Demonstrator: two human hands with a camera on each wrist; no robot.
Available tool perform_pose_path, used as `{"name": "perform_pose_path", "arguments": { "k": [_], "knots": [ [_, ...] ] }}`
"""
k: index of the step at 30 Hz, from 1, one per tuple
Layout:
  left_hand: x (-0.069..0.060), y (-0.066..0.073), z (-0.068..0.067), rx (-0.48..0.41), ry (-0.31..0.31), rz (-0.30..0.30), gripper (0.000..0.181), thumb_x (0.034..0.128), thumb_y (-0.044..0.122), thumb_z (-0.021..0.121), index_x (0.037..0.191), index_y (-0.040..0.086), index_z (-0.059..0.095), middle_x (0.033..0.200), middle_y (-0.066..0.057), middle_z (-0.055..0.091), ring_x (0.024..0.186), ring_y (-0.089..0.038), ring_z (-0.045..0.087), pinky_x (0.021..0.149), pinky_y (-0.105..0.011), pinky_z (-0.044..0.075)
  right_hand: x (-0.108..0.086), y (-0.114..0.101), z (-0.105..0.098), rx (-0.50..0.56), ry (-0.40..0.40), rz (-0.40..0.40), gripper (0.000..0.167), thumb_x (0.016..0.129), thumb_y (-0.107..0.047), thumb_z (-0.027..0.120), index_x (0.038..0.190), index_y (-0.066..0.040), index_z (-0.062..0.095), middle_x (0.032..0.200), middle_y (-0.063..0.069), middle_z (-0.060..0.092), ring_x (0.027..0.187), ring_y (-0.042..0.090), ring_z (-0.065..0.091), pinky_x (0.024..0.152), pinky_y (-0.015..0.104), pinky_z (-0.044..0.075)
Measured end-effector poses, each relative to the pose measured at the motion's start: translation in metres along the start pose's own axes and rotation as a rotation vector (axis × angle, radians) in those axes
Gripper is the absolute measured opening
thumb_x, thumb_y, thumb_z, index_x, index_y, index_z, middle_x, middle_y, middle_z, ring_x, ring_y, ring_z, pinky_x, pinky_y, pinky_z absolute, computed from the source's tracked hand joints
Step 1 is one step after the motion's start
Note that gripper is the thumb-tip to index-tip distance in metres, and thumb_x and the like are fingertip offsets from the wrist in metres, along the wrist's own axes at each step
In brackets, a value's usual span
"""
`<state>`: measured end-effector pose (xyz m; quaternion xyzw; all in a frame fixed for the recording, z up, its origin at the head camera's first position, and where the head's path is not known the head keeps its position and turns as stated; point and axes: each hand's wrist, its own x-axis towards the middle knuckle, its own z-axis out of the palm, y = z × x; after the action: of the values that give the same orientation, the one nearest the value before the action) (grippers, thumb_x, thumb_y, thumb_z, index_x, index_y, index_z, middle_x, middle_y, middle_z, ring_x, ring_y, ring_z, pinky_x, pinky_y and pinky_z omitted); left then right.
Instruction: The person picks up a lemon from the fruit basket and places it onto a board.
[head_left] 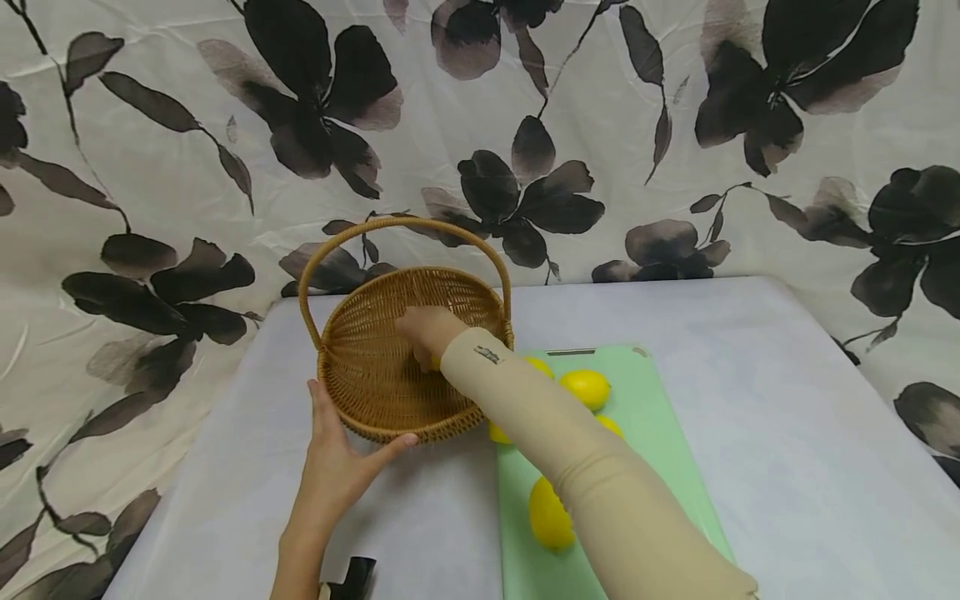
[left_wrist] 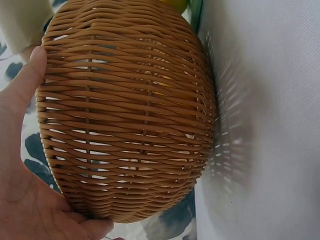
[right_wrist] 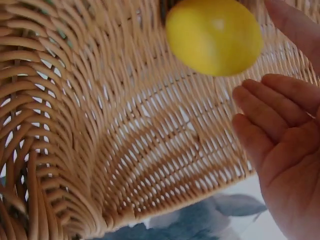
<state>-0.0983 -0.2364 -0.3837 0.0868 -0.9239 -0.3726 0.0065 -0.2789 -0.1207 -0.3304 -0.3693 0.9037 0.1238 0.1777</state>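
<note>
A brown wicker basket (head_left: 360, 358) with a tall arched handle stands at the back of the table, its open side tilted toward me. My left hand (head_left: 333, 467) holds its lower left side, thumb on the near rim and fingers on the left edge; the left wrist view shows the woven outside (left_wrist: 125, 110) between thumb and fingers. My right hand (head_left: 429, 332) is inside the basket, fingers loosely extended beside a yellow lemon (right_wrist: 215, 37). A small gap shows between fingertips and lemon in the right wrist view. From the head, the hand mostly hides that lemon.
Right of the basket lies a light green cutting board (head_left: 630, 367). Several lemons rest on it, including one toward the back (head_left: 585, 388) and a nearer lemon (head_left: 550, 515), partly covered by the right sleeve (head_left: 585, 458). Floral cloth (head_left: 420, 108) hangs behind the white table (head_left: 787, 400).
</note>
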Motion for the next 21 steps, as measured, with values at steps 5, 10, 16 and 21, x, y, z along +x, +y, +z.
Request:
{"name": "perform_pose_path", "arguments": {
  "k": [5,10,16,21],
  "knots": [
    [-0.001,0.002,0.0,0.015,0.002,0.001,0.137,0.0719,0.061,0.075,0.144,0.022,-0.035,0.154,-0.003,-0.034,0.148,-0.041,-0.004,0.114,-0.064,0.017,-0.004,-0.005,0.011,-0.065,-0.001,0.032,0.039,0.093,-0.019,0.063,0.131,-0.015,0.054,0.129,0.003,0.057,0.101,0.011,0.058,0.071,0.025,0.049],
    [-0.002,0.003,0.0,0.02,0.008,0.005,0.138,0.0718,0.061,0.075,0.144,0.021,-0.035,0.154,-0.002,-0.033,0.148,-0.042,-0.003,0.113,-0.065,0.018,-0.003,-0.007,0.016,-0.129,0.014,0.047,0.034,0.097,-0.017,0.057,0.131,-0.018,0.055,0.126,0.0,0.059,0.098,0.009,0.059,0.067,0.023,0.049],
    [-0.003,0.003,0.001,0.02,0.02,0.006,0.138,0.0714,0.06,0.076,0.145,0.022,-0.034,0.155,-0.003,-0.033,0.147,-0.043,-0.002,0.113,-0.065,0.018,0.004,-0.012,0.018,-0.171,0.02,0.046,0.04,0.093,-0.018,0.063,0.132,-0.024,0.056,0.133,-0.006,0.058,0.11,0.009,0.06,0.084,0.025,0.056],
    [-0.003,0.002,0.002,0.014,0.008,-0.003,0.137,0.0716,0.061,0.075,0.144,0.021,-0.034,0.154,-0.002,-0.033,0.148,-0.04,-0.004,0.113,-0.065,0.018,0.006,-0.015,0.022,-0.161,0.001,0.082,0.04,0.098,-0.017,0.054,0.136,-0.028,0.053,0.135,-0.007,0.057,0.106,0.008,0.062,0.075,0.022,0.053]
  ]
}}
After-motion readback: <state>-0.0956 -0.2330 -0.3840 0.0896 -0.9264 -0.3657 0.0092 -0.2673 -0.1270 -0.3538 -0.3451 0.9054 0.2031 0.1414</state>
